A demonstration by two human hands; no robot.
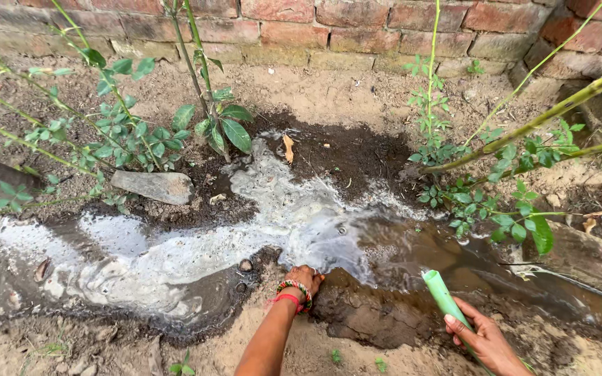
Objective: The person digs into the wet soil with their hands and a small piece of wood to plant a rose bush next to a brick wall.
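Down low, the left hand (306, 278) presses into wet mud (371, 313) at the edge of a flooded channel; its fingers curl into the dirt and are partly buried, so I cannot tell whether they grip anything. Red and green bangles (294, 294) ring the wrist, and the forearm runs off the bottom edge.

At lower right, the right hand (485, 341) is closed around a green hose (442, 296). Only a short length of hose shows above the fingers, with its open end pointing up toward the water; the rest is hidden behind the hand and cut off by the frame. Whether water comes out of it is hard to make out.

Foamy water (273, 223) spreads across the soil from left to centre, whitish on top, turning brown and murky just beyond the hose. What lies under the foam cannot be seen.

A flat stone (153, 186) lies just above the water at left, beside a leafy plant (127, 139). Another plant (503, 202) with long stems stands at right, its stems leaving the picture. A brick wall (357, 28) closes the back, and a dry leaf (288, 147) rests on the dark soil.
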